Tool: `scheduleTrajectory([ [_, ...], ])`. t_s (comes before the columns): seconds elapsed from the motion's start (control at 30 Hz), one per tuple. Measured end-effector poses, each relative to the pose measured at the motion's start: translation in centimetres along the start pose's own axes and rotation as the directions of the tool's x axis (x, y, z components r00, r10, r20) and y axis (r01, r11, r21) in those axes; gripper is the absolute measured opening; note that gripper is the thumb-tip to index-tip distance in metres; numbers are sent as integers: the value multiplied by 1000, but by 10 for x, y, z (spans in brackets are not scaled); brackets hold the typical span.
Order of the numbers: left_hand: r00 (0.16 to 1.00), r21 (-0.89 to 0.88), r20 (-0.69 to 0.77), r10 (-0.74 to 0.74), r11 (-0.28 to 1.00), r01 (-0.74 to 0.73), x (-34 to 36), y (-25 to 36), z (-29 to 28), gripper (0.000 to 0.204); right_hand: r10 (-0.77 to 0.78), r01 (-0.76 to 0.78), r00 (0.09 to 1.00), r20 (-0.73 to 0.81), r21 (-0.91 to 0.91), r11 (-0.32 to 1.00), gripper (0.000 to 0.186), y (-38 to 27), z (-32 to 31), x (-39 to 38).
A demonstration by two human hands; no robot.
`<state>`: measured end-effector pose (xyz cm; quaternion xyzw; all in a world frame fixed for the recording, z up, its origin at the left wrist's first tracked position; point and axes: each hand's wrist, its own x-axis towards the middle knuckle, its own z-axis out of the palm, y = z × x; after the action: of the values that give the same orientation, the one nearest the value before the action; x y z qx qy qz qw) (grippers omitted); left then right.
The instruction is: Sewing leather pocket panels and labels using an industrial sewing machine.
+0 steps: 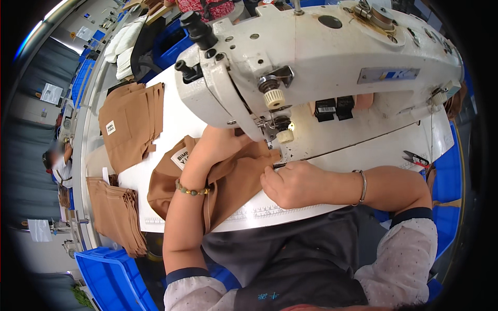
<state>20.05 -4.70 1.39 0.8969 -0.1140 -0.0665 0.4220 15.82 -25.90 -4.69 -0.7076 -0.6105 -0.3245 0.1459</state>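
A brown fabric piece (241, 179) with a white label lies bunched under the head of a white sewing machine (311, 57). My left hand (220, 144) rests on the cloth beside the needle area; its fingers are mostly hidden behind the machine head. My right hand (293, 184) is closed at the right edge of the same cloth, just in front of the presser foot. A small dark strip shows above its fingers, too small to name. The machine's lamp shines beside the needle.
Stacks of brown cut pieces (129, 122) and more brown fabric (114, 212) lie to the left. Red-and-black thread snips (416, 159) are at the table's right. A blue crate (111, 280) stands lower left. Black rolls (334, 109) sit under the machine arm. Other people are farther off.
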Motion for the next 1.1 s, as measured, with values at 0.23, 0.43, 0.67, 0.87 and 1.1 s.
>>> scheduleTrajectory([
  [0.23,999,144,54,-5,990,-3,13,2,-6,38,30,-23,995,100,-69,997,28,4,-2,-2],
  [0.43,990,272,92,108,954,-129,20,-12,-5,43,72,-72,997,5,-71,995,16,9,0,0],
  [0.67,976,45,27,216,975,-217,23,-29,-3,35,79,-78,997,17,-75,994,14,10,1,-2],
  [0.87,983,63,37,181,981,-183,25,-20,-6,33,88,-87,996,12,-85,993,14,12,2,-2],
  [1.1,967,847,-144,211,531,11,-36,19,20,28,55,-55,998,1,-93,994,20,9,4,-2],
])
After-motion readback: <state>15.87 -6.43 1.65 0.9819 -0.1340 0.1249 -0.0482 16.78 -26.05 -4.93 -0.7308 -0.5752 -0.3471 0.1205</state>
